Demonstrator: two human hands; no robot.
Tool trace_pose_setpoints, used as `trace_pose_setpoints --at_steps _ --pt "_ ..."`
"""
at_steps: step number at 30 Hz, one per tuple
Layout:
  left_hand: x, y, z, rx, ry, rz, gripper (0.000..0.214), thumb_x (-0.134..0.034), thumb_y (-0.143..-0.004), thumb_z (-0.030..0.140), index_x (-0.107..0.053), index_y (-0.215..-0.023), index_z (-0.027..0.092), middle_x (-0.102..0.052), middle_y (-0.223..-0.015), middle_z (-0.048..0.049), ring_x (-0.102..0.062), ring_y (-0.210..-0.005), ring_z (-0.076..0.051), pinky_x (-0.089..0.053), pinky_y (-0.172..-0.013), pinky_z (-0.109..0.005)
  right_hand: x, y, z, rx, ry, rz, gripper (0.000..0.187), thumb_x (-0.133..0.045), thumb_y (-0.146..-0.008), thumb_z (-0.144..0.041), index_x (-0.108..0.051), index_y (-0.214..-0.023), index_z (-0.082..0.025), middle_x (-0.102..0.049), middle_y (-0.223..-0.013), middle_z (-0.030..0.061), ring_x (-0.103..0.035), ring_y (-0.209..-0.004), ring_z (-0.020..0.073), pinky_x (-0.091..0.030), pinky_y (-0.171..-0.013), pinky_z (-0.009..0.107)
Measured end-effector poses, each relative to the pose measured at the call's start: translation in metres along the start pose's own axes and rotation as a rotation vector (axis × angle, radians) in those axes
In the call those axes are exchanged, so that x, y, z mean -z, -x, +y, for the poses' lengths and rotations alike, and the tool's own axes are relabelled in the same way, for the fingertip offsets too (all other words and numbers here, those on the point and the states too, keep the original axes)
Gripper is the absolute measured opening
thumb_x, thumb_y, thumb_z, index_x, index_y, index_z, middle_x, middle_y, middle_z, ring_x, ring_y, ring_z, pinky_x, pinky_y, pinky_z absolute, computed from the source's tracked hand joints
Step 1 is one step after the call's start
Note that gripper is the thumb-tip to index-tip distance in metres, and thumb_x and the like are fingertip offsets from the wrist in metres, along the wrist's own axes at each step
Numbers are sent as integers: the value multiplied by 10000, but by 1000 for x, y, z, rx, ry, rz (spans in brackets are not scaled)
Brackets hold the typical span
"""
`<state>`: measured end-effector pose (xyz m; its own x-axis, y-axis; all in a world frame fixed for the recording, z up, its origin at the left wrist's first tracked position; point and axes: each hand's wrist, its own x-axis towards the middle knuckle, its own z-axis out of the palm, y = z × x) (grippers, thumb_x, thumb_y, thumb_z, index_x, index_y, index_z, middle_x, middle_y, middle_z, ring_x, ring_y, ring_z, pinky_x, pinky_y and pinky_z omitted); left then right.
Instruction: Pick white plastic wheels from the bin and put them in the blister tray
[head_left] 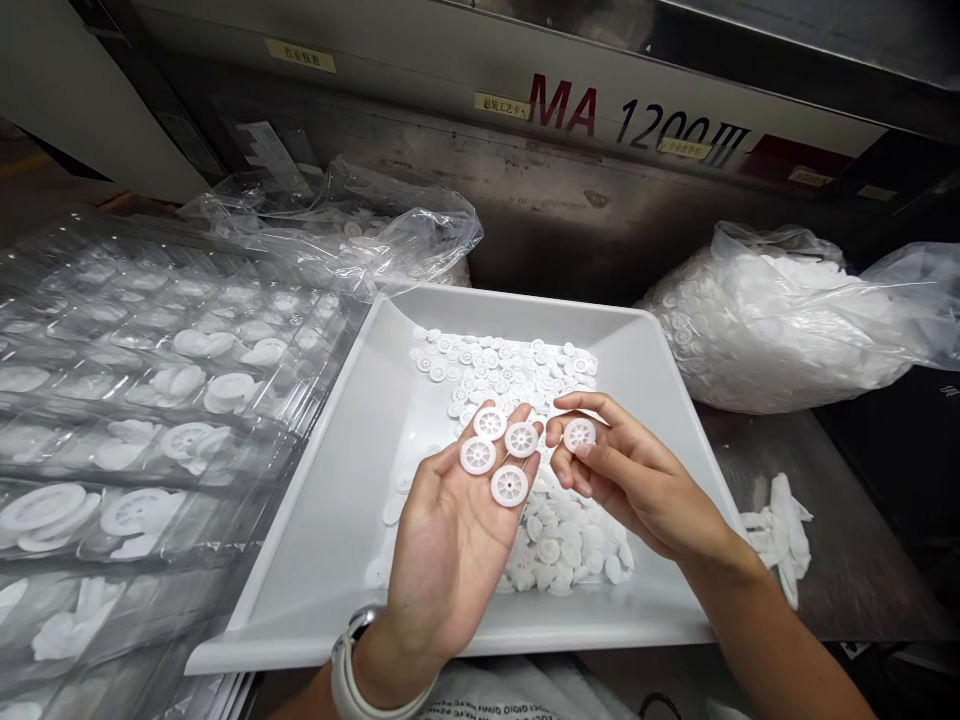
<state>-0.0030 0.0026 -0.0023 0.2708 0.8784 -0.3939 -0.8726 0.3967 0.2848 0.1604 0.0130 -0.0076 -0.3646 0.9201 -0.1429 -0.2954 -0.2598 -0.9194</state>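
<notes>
Several small white spoked plastic wheels [509, 486] lie spread on the fingers of my left hand [465, 540], which is palm up with its fingers stretched out flat. My right hand [637, 470] pinches another white wheel [579, 434] between thumb and fingers, just right of the left fingertips. Both hands are above a white plastic tray [315, 520]. Inside it, loose white wheels [510, 370] are scattered toward the back, and a pile of white discs [570, 540] lies nearer the front, partly hidden by my hands.
Clear blister trays [172, 390] holding white parts are stacked on the left. A clear bag of parts [390, 230] sits behind the tray, and a fuller one [787, 320] at right. White gloves or cloth [780, 535] lie right, and a machine panel [450, 60] spans the back.
</notes>
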Motion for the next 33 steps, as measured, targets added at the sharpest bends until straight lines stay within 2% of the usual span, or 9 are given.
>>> trace_pose_setpoints --at_steps 5,10,14,18,21,28,33 --pt "0 -1 -1 2 -5 -35 473 -356 -921 202 -448 -1383 154 -580 -1321 -122 -539 -1230 -266 -457 -1032 -414 -2 1 -1 -6 -52 -37 235 -464 -964 -144 -512 -1178 -230 -596 -1037 39 -584 -774 74 -451 -689 192" --pt "1 0 -1 3 -12 -62 455 -349 -921 201 -468 -1360 193 -587 -1299 -98 -543 -1216 -267 -529 -932 -384 -4 0 -3 -10 -109 -59 234 -552 -923 -124 -573 -1137 -218 -598 -1118 40 -633 -841 71 -494 -728 157" --pt "1 -1 0 2 -18 -58 443 -343 -922 196 -481 -1342 218 -600 -1269 -86 -561 -1179 -257 -559 -857 -360 -5 0 -5 -20 -91 -57 237 -579 -914 -153 -577 -1142 -219 -600 -1124 47 -667 -865 96 -530 -756 182" --pt "3 -1 1 2 -24 -60 422 -343 -926 209 -505 -1315 237 -604 -1245 -79 -575 -1127 -239 -564 -806 -338 -6 0 -7 -36 -82 -78 286 -587 -906 -121 -548 -1176 -207 -586 -1139 52 -684 -883 104 -541 -777 178" --pt "4 -1 1 8 -33 -74 402 -338 -931 224 -536 -1281 246 -601 -1233 -79 -593 -1030 -230 -559 -790 -364 -6 1 -6 -33 -76 -86 322 -583 -906 -100 -517 -1204 -204 -580 -1128 49 -687 -881 97 -543 -789 178" --pt "5 -1 1 26 -64 -78 385 -333 -939 249 -577 -1236 239 -615 -1156 -81 -590 -851 -202 -538 -738 -372 -7 2 -4 13 -13 -110 317 -547 -924 -100 -488 -1223 -188 -559 -1135 62 -678 -964 150 -557 -800 221" --pt "4 0 1 18 -69 -69 392 -349 -937 250 -558 -1269 236 -615 -1175 -82 -595 -836 -181 -524 -787 -355 -8 3 -4 9 16 -111 323 -546 -931 -138 -465 -1236 -206 -572 -1121 54 -674 -968 153 -565 -828 262"
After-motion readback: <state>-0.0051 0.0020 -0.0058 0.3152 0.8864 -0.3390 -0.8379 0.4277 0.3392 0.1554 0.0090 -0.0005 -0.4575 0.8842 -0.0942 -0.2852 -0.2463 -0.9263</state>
